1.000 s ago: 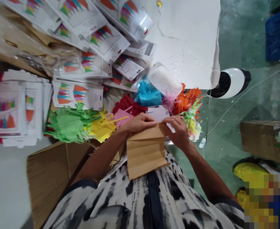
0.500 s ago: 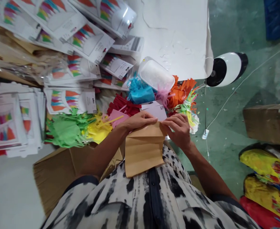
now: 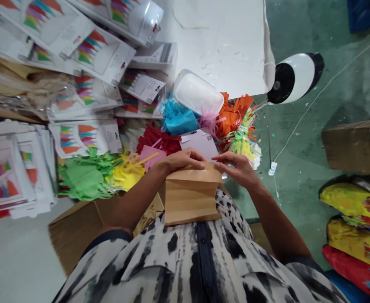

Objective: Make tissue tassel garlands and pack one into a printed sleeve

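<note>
Brown paper bag [image 3: 191, 198], top edge under both hands

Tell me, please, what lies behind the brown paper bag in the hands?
A white card shows behind the brown paper bag, with red fringed paper beyond. Its near end is covered by the bag and left hand.
</note>
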The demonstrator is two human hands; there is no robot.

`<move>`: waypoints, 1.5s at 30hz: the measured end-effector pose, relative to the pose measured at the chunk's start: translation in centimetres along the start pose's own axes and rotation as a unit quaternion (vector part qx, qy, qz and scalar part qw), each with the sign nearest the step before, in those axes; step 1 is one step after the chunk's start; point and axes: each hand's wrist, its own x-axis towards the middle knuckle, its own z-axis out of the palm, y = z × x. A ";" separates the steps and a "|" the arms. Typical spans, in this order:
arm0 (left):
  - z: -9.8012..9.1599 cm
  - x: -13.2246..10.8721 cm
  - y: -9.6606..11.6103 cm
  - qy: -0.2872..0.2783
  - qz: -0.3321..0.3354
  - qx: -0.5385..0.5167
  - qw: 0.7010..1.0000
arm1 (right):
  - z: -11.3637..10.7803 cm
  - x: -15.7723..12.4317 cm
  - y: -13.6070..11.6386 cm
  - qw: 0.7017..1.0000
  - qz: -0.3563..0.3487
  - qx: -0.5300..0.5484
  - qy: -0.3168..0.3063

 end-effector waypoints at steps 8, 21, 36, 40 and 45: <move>1.8 1.6 -0.4 0.048 0.015 0.014 0.999 | 0.5 -1.9 0.0 0.953 -0.131 -0.229 0.147; 10.3 5.6 7.4 -0.034 0.159 0.368 0.915 | -5.0 -9.2 -0.5 0.943 -0.106 -0.168 0.266; 15.1 7.5 9.7 -0.099 0.111 0.373 0.916 | -5.5 -13.5 -0.4 0.901 -0.136 0.002 0.412; 15.1 7.0 9.7 -0.091 0.117 0.375 0.915 | -5.6 -13.4 -0.9 0.918 -0.064 0.150 0.361; 14.7 7.2 9.5 -0.087 0.171 0.390 0.901 | -5.6 -13.2 -1.3 0.901 -0.017 0.228 0.369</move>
